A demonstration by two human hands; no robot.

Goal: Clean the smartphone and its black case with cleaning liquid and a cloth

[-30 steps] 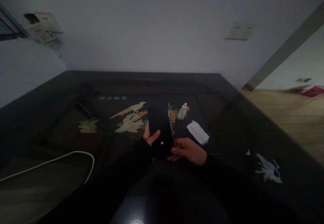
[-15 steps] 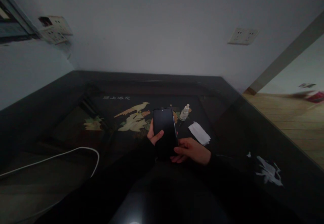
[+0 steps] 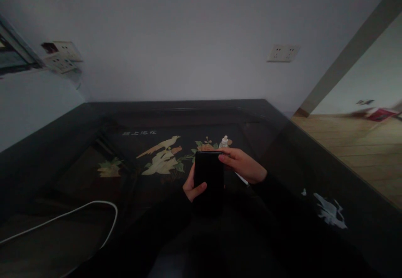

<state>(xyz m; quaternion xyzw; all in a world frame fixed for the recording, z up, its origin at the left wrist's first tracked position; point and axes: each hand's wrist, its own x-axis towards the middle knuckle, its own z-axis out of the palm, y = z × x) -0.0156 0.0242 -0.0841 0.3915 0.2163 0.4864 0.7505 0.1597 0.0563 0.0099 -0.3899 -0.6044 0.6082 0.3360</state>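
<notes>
Above the counter (image 3: 266, 140), well in from its far edge, a black phone (image 3: 211, 181) is gripped along one side by the left hand (image 3: 191, 186) and pinched at its top corner by the right hand (image 3: 245, 165), beyond which a white bottle (image 3: 224, 141) is partly hidden.

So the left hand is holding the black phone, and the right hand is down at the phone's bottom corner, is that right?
Not quite: the right hand is at the phone's top right corner, not the bottom, as the head view shows. The left hand is indeed holding the black phone.
</notes>
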